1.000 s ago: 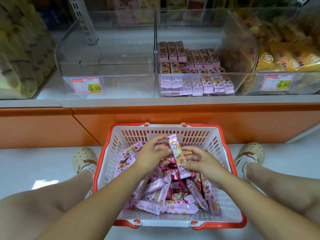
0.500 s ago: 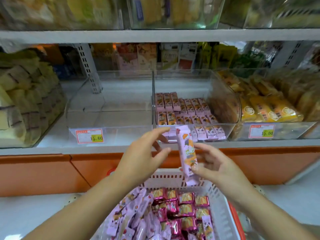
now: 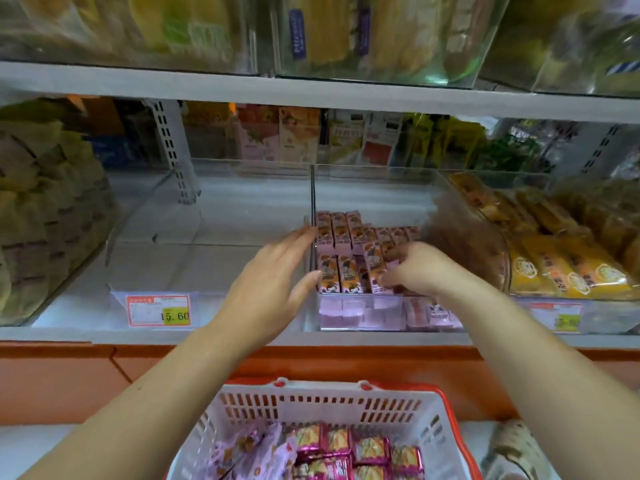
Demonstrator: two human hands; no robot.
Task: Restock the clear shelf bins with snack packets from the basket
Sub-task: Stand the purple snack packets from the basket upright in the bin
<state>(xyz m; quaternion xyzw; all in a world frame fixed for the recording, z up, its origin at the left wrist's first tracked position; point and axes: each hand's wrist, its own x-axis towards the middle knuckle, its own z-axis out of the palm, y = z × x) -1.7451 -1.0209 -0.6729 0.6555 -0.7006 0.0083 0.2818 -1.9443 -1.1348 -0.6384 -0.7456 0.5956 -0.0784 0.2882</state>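
**Shelf** (image 3: 242,336): carries a line of clear bins.

**Middle bin** (image 3: 363,317): partly stocked. Standing rows (image 3: 341,233) of pink packets fill its left side, starting at the wall it shares with the left bin (image 3: 207,237).

**Basket** (image 3: 329,403): sits below the shelf with loose packets (image 3: 367,448) in it. The job is judged well short of finished.

**Left hand** (image 3: 270,285): open and holding nothing. The fingers are straight and reach the shared wall, with the thumb just beside the front row.

**Right hand** (image 3: 419,271): inside the middle bin, fingers curled, pinching one packet (image 3: 375,275) upright at the right end of the front row.

**Risks noted:**
- The rows stand on end with nothing bracing their right side. A sideways push while seating the packet could topple its neighbours one after another.
- If the packet is let go before it leans on the next one, it may fall flat and spoil the row.
- The right wrist crosses the bin's front wall. Drawing the hand out low could catch that wall and shift the bin.
- The left hand is close to the thin shared wall and could knock it.
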